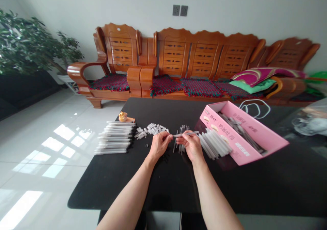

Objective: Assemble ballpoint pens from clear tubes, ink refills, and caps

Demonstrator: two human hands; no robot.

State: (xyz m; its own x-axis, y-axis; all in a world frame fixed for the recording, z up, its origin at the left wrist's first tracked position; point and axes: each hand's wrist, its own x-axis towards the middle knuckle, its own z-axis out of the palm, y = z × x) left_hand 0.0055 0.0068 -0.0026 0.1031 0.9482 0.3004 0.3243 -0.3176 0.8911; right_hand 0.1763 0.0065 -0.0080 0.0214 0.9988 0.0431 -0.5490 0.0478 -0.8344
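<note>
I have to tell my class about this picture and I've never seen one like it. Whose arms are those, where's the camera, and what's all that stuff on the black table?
There's no robot here, just a person using two bare hands. The camera sits on that person's head, looking forward and down, so you see almost what they see.

The left hand pinches one end of a thin pen-like piece, and the right hand holds it further along.

On the black table, from left to right, lie a row of pale pens with dark ends, small whitish pieces, thin sticks, and pale tubes beside a pink box. More sticks lie inside the box.
</note>
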